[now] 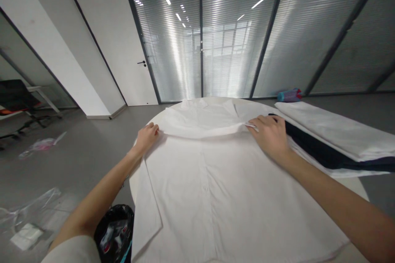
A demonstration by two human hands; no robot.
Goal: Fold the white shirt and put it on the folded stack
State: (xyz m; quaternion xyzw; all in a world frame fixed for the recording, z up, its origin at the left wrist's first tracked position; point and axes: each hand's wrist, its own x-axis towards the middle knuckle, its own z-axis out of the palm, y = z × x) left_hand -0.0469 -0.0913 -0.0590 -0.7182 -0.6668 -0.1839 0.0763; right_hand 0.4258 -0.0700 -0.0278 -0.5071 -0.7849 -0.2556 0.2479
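Observation:
A white button-front shirt (185, 181) lies spread over a round white table (354, 185), its button placket running down the middle. Across its far part, a fold of the cloth is raised between my two hands. My left hand (148, 136) pinches this fold at its left end, near the table's left edge. At the right end, my right hand (270, 133) grips the same fold, fingers closed over the cloth. One sleeve lies angled along the shirt's left side.
Folded white and dark garments (336, 131) are stacked at the table's right, overhanging its edge. A black-lined bin (114, 230) stands at lower left. Clear plastic wrapping (37, 209) lies on the floor. A blue-and-red bundle (289, 95) sits behind the stack. An office chair (18, 98) stands far left.

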